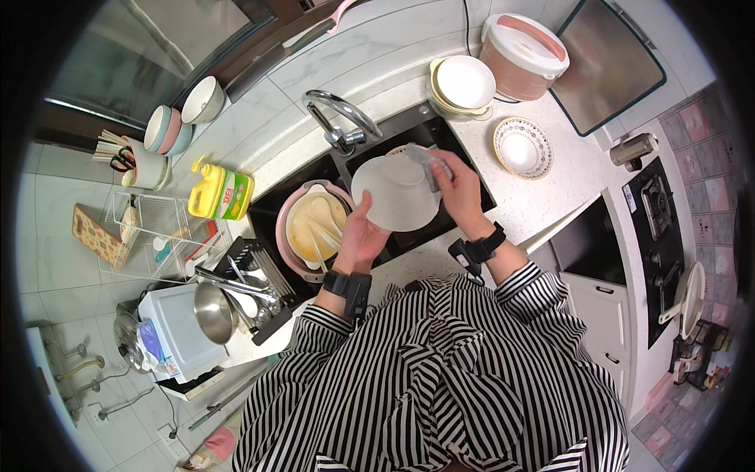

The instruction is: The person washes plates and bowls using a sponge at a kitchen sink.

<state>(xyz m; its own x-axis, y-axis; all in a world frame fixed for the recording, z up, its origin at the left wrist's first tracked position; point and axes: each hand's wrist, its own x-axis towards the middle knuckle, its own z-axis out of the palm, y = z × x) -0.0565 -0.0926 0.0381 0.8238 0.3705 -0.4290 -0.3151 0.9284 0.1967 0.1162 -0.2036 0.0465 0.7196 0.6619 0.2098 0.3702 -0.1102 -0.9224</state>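
Observation:
Over the right basin of the black sink [481,183], my left hand [361,233] grips a white bowl [392,197] by its near left edge. The bowl is tipped so that its underside and foot ring face up. My right hand [457,186] holds a grey dishcloth [422,156] against the bowl's far right side. Part of a patterned rim shows behind the bowl; the rest of it is hidden. In the left basin sits a pink tub [284,236] around a pale pot [307,221] of cloudy yellowish liquid, with a ladle [320,209] and chopsticks [318,251].
A chrome faucet [342,112] arches behind the sink. Stacked bowls [466,82], a patterned bowl [523,147] and a pink lidded pot [522,59] stand at right. Yellow detergent [221,192], a wire rack [156,233] and a black utensil drainer [259,277] are at left.

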